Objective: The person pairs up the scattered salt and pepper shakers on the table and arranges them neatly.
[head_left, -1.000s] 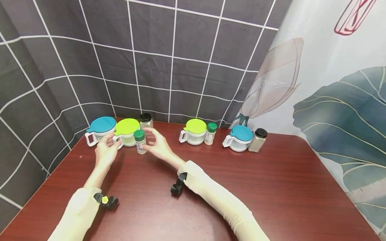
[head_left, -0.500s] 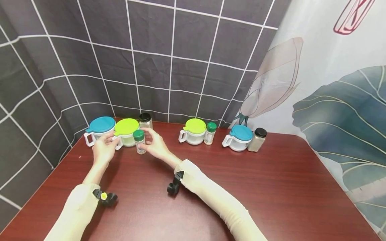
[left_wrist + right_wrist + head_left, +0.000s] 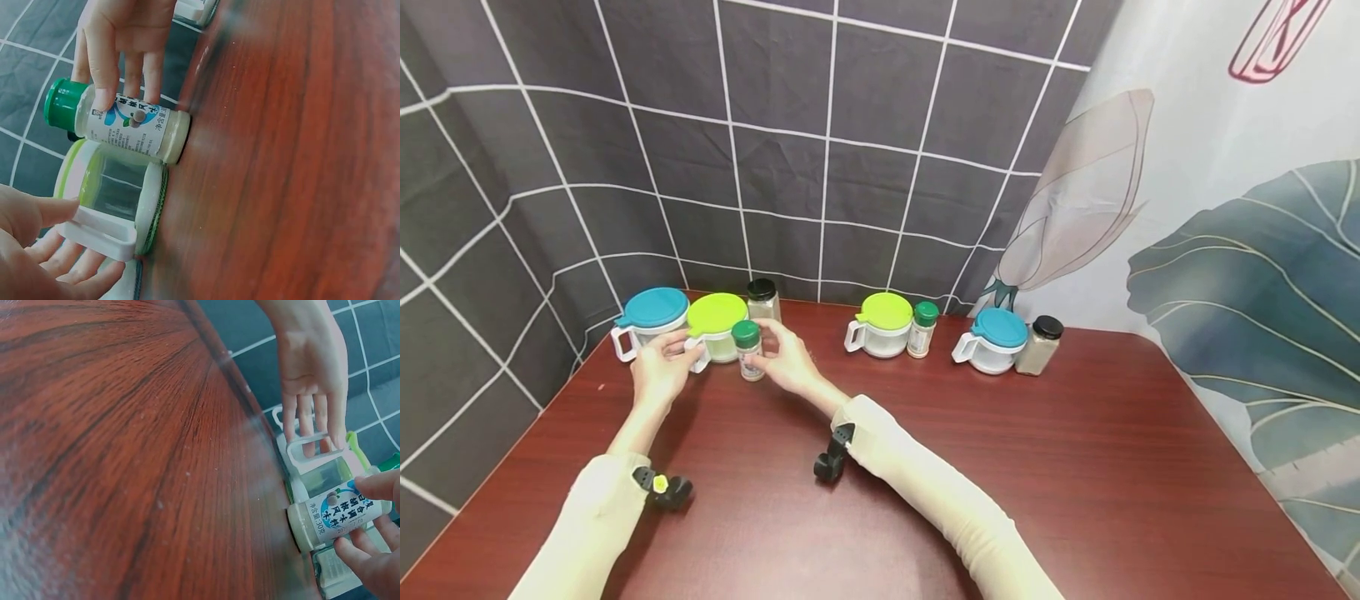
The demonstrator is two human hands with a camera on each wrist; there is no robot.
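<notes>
In the head view my left hand point(image 3: 658, 372) is at the white handle of a clear seasoning jar point(image 3: 721, 347) with a lime lid. The left wrist view has the thumb against one end of that handle point(image 3: 100, 232) and the fingers along its other side. My right hand point(image 3: 786, 358) holds a small green-capped spice shaker point(image 3: 749, 357) between thumb and fingers. Its printed label faces out in the right wrist view, where the shaker point(image 3: 334, 515) stands right beside the lime-lidded jar. Both containers are upright on the reddish table.
A blue-lidded jar point(image 3: 655, 310) stands left of the lime one, and a black-capped bottle point(image 3: 763, 300) behind the shaker. Farther right are another lime-lidded jar point(image 3: 883, 327), a green-capped shaker point(image 3: 922, 333), a blue-lidded jar point(image 3: 994, 346) and a black-capped bottle point(image 3: 1040, 348). A grey checked curtain point(image 3: 782, 175) hangs behind.
My right thumb and fingers have drawn in closer around the green-capped shaker. The left hand has shifted only slightly at the handle, and the containers stand where they were.
</notes>
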